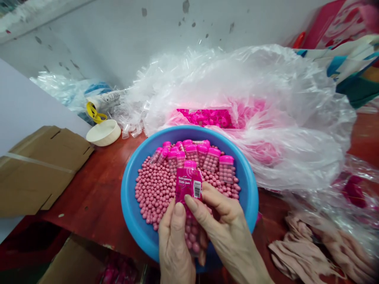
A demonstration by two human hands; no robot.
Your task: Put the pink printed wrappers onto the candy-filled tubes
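A small clear plastic bottle (192,235) of pink gumballs, with a pink cap (190,164), is between my two hands above the basin. A magenta printed label (184,182) with a barcode covers its upper front; whether it is fixed there I cannot tell. My left hand (177,242) is closed on the bottle's left side, its thumb at the label's lower edge. From the right, my right hand (226,225) grips the bottle, thumb pressed on the label. Below lies a blue basin (130,213) with loose pink gumballs (156,185) and several filled, pink-capped bottles (211,159).
Behind the basin, a large clear plastic bag (296,90) holds magenta caps (211,117). Empty clear tubes (127,130), a roll of tape (103,133) and flattened cardboard (44,165) are to the left. A pinkish cloth (296,252) lies right on the red table (85,201).
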